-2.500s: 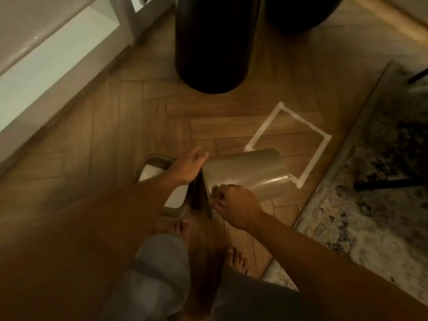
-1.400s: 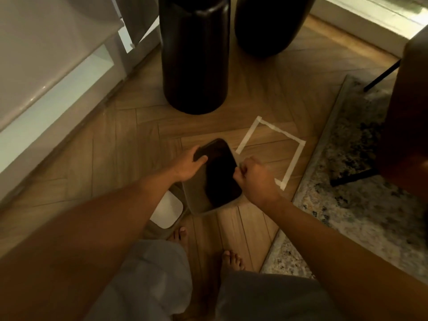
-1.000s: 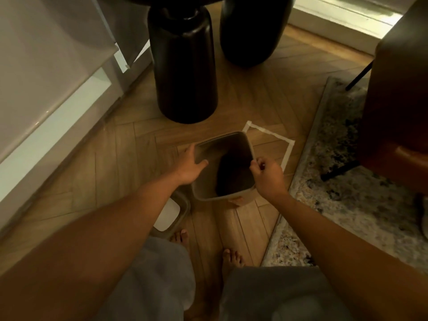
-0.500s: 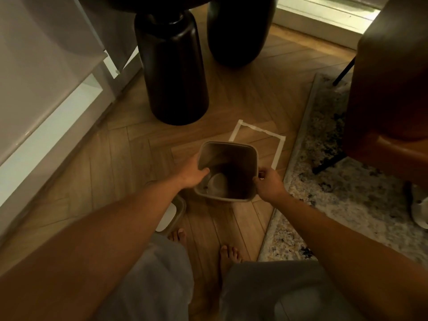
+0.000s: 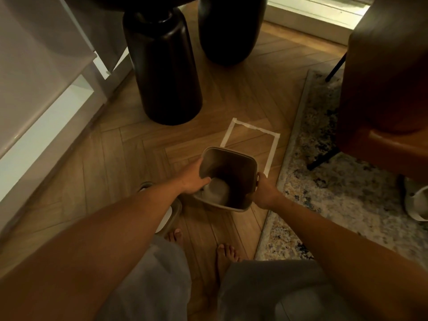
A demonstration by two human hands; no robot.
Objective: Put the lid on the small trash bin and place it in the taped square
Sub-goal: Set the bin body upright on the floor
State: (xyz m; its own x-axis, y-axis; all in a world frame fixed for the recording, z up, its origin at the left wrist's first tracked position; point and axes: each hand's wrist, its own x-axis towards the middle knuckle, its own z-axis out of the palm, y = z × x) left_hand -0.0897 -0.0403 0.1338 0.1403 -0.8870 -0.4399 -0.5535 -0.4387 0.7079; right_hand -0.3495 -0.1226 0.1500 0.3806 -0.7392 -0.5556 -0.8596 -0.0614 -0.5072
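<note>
The small trash bin (image 5: 228, 179) is upright, mouth open to the camera, lidless, gripped on both sides. Left hand (image 5: 193, 179) is clamped on the bin's left rim, thumb hooked inside the wall. Right hand (image 5: 265, 189) pinches the right rim, fingers wrapped round the outside edge. The two hands are apart, with the bin between them. The bin sits at the near corner of the taped square (image 5: 251, 144), covering its near-left part; whether its base touches the floor is hard to say from above. The lid (image 5: 170, 210) lies on the wood floor (image 5: 129, 163) down to the left, mostly hidden under the left forearm, just beside the bare feet (image 5: 228, 252). Beyond the tape stand two tall dark vases (image 5: 162, 72). To the right, a patterned rug (image 5: 328, 193) runs along the square's edge, and a brown leather chair (image 5: 389, 89) stands on it.
</note>
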